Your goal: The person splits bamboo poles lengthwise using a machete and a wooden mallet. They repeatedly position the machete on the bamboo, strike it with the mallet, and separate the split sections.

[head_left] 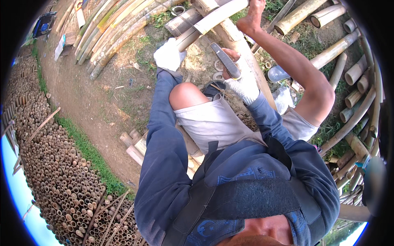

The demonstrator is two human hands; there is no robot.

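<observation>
My left hand [167, 55], in a white glove, is closed around the lower end of a split bamboo length [219, 17]. The bamboo slants up to the right, its upper part pale and its lower part darker, across a thick bamboo pole [230, 35]. My bare foot [249, 19] rests at its far end. To the right, my gloved right hand [244, 84], with bare fingertips showing, is closed on a dark, flat blade-like tool [223, 59]. The tool stands tilted just below the bamboo, apart from it. Its handle is mostly hidden by the hand.
Long bamboo poles [119, 30] lie at the upper left. Cut bamboo pieces [356, 76] crowd the right side. A large stack of bamboo tubes [61, 176] fills the lower left beside a grass strip [88, 156]. A clear plastic bottle [278, 74] lies near my right leg.
</observation>
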